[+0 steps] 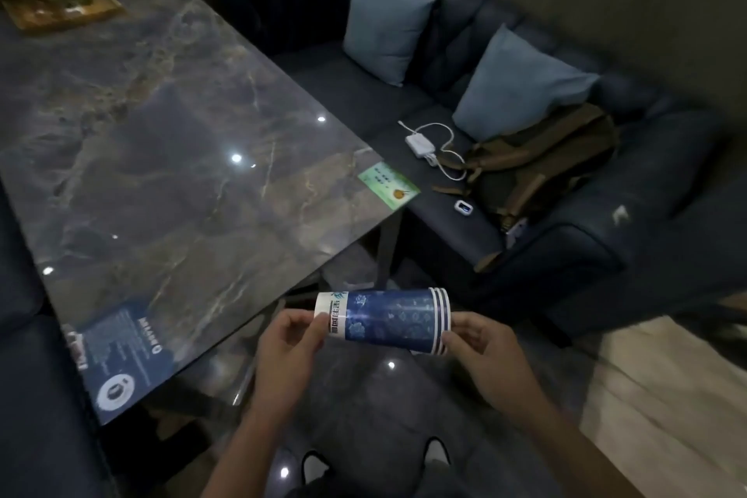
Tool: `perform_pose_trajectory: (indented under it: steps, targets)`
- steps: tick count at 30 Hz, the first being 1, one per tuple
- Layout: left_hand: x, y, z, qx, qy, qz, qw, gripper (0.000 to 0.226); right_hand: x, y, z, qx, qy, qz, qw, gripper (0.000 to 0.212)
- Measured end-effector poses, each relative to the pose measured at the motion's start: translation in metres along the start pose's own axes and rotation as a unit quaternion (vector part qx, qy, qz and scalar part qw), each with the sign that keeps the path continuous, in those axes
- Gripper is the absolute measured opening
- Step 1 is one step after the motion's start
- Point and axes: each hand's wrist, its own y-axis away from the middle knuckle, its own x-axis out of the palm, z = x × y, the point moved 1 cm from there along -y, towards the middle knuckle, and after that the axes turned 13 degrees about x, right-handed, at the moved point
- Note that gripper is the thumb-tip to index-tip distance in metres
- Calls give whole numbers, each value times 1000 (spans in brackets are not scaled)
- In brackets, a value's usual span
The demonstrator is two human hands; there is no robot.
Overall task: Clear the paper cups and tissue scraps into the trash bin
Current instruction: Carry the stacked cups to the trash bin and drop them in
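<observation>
Dim light fell on a dark marble table (169, 141) flanked by a navy sofa (606, 255) that carried two pale blue cushions (384, 24), a brown backpack (537, 162) and a white charger (420, 144). A green card (388, 185) lay at the table's right corner, a blue placard (121, 360) at its near corner, a wooden tray (60, 4) at the far left corner. Off the near edge, above the glossy floor (364, 416), a stack of nested paper cups (388, 319) lay sideways between both hands. The left hand (291, 348) pinched its white base; the right hand (481, 352) gripped the rims with curled fingers.
</observation>
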Motion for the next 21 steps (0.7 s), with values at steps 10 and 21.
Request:
perform_pose_trajectory:
  steps: [10,21]
  targets:
    - [143,26,-15,43,-69,90,993,29,-131,20,-63,48,-67,-112,990,15]
    - [311,78,-18,82,-139,166,973,2,-271,36,-149,101,-136,-180,969,15]
